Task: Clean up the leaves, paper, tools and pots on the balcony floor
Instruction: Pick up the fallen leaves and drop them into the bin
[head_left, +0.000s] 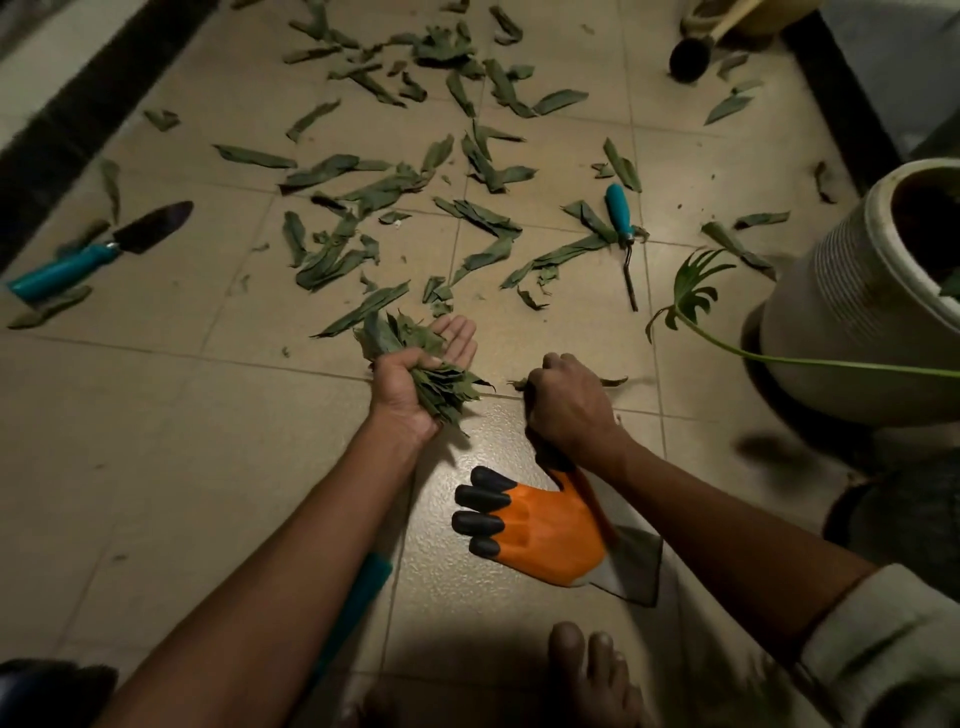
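While the left hand (415, 387) holds a bunch of leaves (434, 384), its thumb curls over them and its fingers stick out nearly flat past the bunch. It hovers near the middle of the tiled floor (182, 467). Just to its right, the right hand (569, 405) is curled into a fist, low by the floor, with bits of leaf poking out both sides. I cannot tell how much it holds.

Many more loose leaves (395, 171) lie spread over the far floor. A trowel (98, 249) with a blue handle lies far left. A small blue-handled tool (621, 228) lies on the right, among the leaves. A big pale pot (852, 291) stands at the far right, and a long green stem with a leaf (691, 291) hangs from it.

Near the person, an orange glove (540, 530) with black fingertips lies flat on the floor, under the right arm. A bare foot (587, 670) shows at the near edge.
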